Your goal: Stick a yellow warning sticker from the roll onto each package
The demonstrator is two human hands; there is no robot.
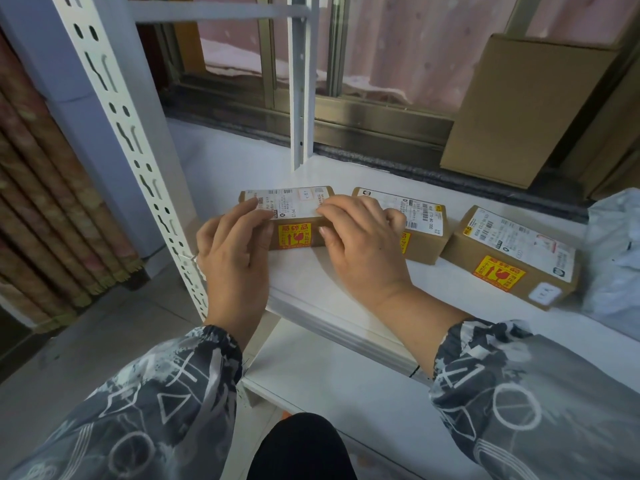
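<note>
Three small cardboard packages lie in a row on the white shelf (346, 289). The left package (298, 206) shows a yellow warning sticker (295, 236) on its front side. My left hand (232, 247) grips its left end and my right hand (360, 240) grips its right end, fingers over the top label. The middle package (419, 220) carries a yellow sticker (404, 242) partly hidden behind my right hand. The right package (512, 251) has a yellow sticker (499, 273) on its near face. No sticker roll is in view.
A white slotted shelf upright (138, 150) rises at the left and a thinner post (301, 98) stands behind the packages. A large cardboard box (519, 109) leans against the window at the back right. A grey plastic mailer bag (613, 258) lies at the right edge.
</note>
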